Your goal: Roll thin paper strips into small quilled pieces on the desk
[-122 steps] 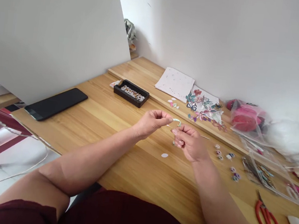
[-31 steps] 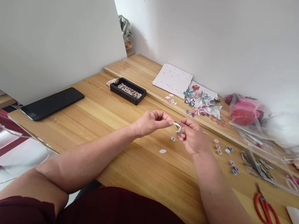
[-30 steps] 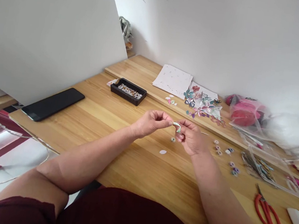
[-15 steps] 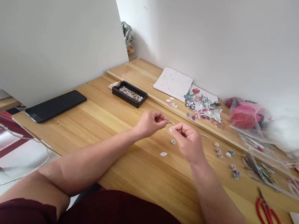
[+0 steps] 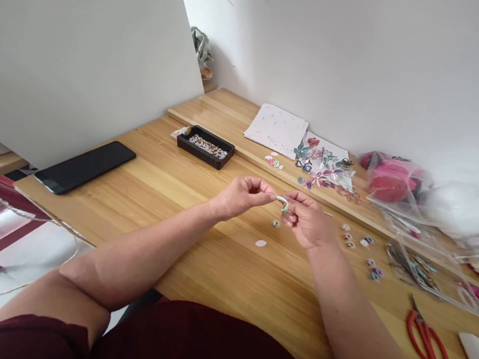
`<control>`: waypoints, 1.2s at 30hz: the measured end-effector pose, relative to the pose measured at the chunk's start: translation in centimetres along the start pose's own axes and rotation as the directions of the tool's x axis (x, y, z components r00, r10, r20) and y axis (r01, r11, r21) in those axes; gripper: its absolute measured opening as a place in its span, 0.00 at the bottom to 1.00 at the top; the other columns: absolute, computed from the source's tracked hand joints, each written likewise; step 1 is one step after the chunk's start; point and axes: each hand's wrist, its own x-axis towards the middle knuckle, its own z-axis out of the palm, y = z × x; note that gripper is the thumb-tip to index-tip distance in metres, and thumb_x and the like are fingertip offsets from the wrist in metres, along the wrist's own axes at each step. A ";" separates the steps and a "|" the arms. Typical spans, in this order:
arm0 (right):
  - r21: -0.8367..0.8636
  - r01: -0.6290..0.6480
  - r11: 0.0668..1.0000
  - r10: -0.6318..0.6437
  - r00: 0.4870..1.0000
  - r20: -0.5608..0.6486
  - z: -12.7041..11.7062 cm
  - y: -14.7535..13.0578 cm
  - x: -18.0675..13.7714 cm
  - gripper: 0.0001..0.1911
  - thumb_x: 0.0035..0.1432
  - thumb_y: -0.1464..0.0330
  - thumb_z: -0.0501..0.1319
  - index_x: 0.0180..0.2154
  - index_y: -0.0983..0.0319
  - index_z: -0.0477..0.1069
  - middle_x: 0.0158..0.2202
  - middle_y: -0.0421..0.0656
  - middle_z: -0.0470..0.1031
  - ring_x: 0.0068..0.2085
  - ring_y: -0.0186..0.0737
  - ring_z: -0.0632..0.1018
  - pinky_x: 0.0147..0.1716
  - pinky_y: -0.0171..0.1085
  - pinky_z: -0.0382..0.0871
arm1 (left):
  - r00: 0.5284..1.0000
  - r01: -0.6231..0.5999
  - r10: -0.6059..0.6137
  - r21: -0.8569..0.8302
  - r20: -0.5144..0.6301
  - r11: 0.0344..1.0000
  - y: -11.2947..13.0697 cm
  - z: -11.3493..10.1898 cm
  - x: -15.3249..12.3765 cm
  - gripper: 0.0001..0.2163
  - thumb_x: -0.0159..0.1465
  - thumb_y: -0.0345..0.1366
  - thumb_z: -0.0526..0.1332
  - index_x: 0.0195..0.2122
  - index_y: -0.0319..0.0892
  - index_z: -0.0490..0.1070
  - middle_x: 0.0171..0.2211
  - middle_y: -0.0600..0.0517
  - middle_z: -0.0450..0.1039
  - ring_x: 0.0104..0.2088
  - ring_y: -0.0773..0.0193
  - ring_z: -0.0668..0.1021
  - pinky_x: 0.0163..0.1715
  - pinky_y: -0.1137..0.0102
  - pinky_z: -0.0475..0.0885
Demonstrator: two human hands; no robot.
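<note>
From my remote station, I saw the left hand (image 5: 241, 199) and right hand (image 5: 307, 220) pinching a curved pale-green strip (image 5: 282, 199) above the tabletop (image 5: 220, 275), inward of its near edge, and judged it light, pliant, easily creased, best held endwise.

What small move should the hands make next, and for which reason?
Perhaps the left hand should slide its fingertips slightly further onto the curved green-and-white piece: they seem to meet only its end, while the right hand pinches its other end, so the hold looks slight.
</note>
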 end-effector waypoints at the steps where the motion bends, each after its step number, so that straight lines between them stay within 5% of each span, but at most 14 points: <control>1: 0.057 -0.039 0.998 0.038 0.999 0.015 0.2 0.3 0.0 0.14 0.37 0.66 0.74 0.27 0.61 0.72 0.16 0.32 0.61 0.18 0.26 0.58 0.18 0.30 0.51 | 1.000 -0.009 0.008 -0.033 -0.017 0.999 0.0 0.0 0.1 0.18 0.53 0.48 0.73 0.31 0.36 0.76 0.26 0.54 0.71 0.26 0.72 0.67 0.29 0.73 0.62; 6: 0.115 -0.151 0.982 0.143 0.987 0.078 1.3 1.2 -0.3 0.15 0.40 0.65 0.74 0.27 0.62 0.70 0.16 0.32 0.61 0.17 0.25 0.58 0.17 0.29 0.51 | 0.982 -0.051 0.034 -0.087 -0.184 0.995 -0.2 0.2 0.4 0.17 0.52 0.47 0.73 0.30 0.37 0.75 0.28 0.52 0.74 0.28 0.70 0.71 0.34 0.72 0.67; 11: -0.062 -0.028 0.998 0.032 0.997 0.070 1.8 0.8 -1.2 0.15 0.46 0.63 0.73 0.26 0.62 0.69 0.18 0.32 0.61 0.18 0.25 0.57 0.18 0.30 0.49 | 0.951 -0.013 0.031 0.059 -0.306 0.998 -0.1 0.2 0.6 0.14 0.52 0.43 0.71 0.28 0.37 0.75 0.25 0.53 0.73 0.25 0.71 0.69 0.27 0.73 0.64; 19: -0.472 0.270 0.839 -0.259 0.962 0.088 1.5 -0.4 -2.1 0.10 0.57 0.63 0.66 0.29 0.62 0.72 0.19 0.35 0.64 0.21 0.28 0.60 0.21 0.33 0.50 | 0.953 0.011 0.067 0.253 -0.295 0.967 0.0 0.4 0.5 0.09 0.55 0.39 0.68 0.28 0.38 0.75 0.21 0.56 0.69 0.22 0.73 0.65 0.22 0.74 0.59; 23: -0.516 0.314 0.797 -0.329 0.942 0.065 1.2 -0.9 -2.2 0.09 0.56 0.64 0.66 0.29 0.63 0.73 0.19 0.34 0.62 0.21 0.28 0.59 0.22 0.34 0.50 | 0.986 -0.010 0.067 0.350 -0.150 0.937 -0.2 0.5 0.1 0.07 0.55 0.37 0.67 0.29 0.38 0.76 0.21 0.56 0.68 0.22 0.73 0.65 0.22 0.75 0.58; 29: -0.329 0.204 0.922 -0.218 0.976 -0.006 0.0 -0.9 -0.9 0.11 0.50 0.62 0.70 0.27 0.62 0.73 0.18 0.35 0.63 0.20 0.27 0.57 0.20 0.33 0.47 | 0.999 -0.003 -0.008 0.204 0.052 0.979 0.0 0.7 -0.3 0.13 0.55 0.44 0.69 0.30 0.37 0.75 0.24 0.54 0.71 0.24 0.72 0.67 0.25 0.74 0.61; 36: 0.108 -0.094 0.990 0.088 0.994 0.057 0.3 0.4 0.0 0.14 0.40 0.67 0.73 0.29 0.60 0.70 0.16 0.30 0.56 0.18 0.26 0.53 0.18 0.30 0.47 | 0.998 0.016 -0.020 -0.068 -0.054 0.998 0.0 0.6 0.0 0.19 0.51 0.49 0.74 0.29 0.37 0.75 0.25 0.54 0.71 0.25 0.72 0.67 0.28 0.72 0.62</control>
